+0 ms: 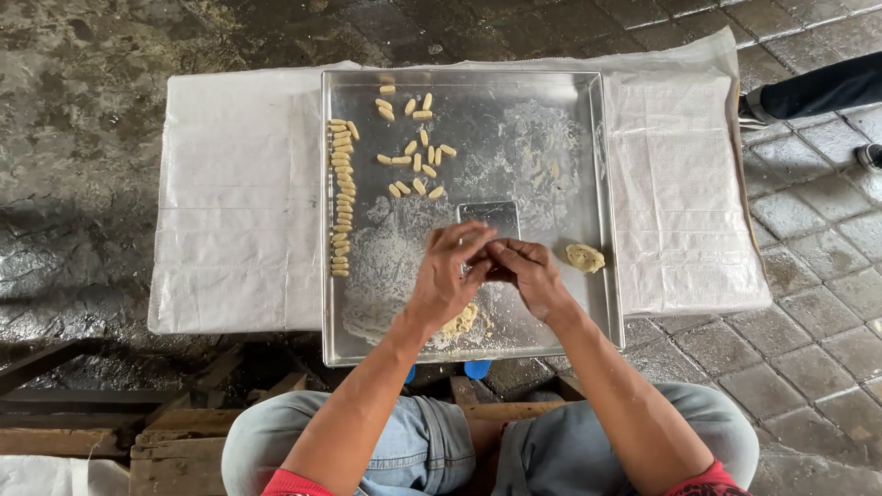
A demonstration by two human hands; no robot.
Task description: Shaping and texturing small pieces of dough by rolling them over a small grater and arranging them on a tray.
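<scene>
Head view, looking straight down. Both hands meet over the near-centre of a square metal tray (602, 184) that sits on a white woven sheet (230, 202) covering the tabletop. Left hand (447, 276) has its fingers curled in toward the right hand (528, 276); fingertips of the two touch or overlap. Something small seems pinched between them, but it is hidden by the fingers, so I cannot tell what, if anything, they grip.

Dough lump (584, 257): lies on the tray just to the right of the right hand, near but not touching it. The right hand is clearly the nearer one. The lump is roundish, with no marked long axis.

More dough crumbs (461, 321) show beneath the left wrist, on the near part of the tray.

Finished pieces: a neat column (341, 197) along the tray's left edge, each piece lying crosswise; the column runs away from the person. Loose pieces (413, 138) are scattered at the far left, well apart from the hands.

A flat metal scraper (489, 216) lies just beyond the fingertips.
</scene>
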